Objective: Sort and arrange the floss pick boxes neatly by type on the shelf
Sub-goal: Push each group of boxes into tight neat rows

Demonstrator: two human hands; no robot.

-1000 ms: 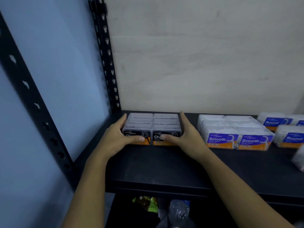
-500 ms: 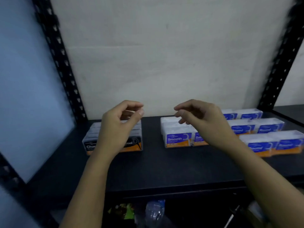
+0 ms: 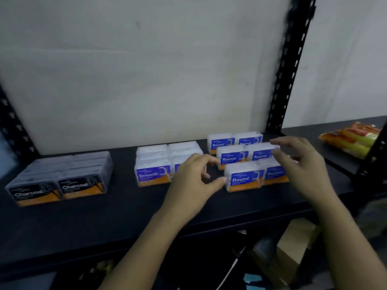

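Head view: on the black metal shelf point(image 3: 125, 216), the white, blue-labelled "Round" floss pick boxes point(image 3: 244, 177) lie in 3 staggered pairs, long axes left-right, between the hands. The left hand point(image 3: 194, 181) is nearest the front box and the right hand point(image 3: 301, 164) hovers over the right ends. Each grip is spread, holding nothing.

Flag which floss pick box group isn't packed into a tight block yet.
The Round boxes, rightmost group: its three pairs sit stepped and apart, while the Charcoal boxes and Smooth boxes form tight blocks.
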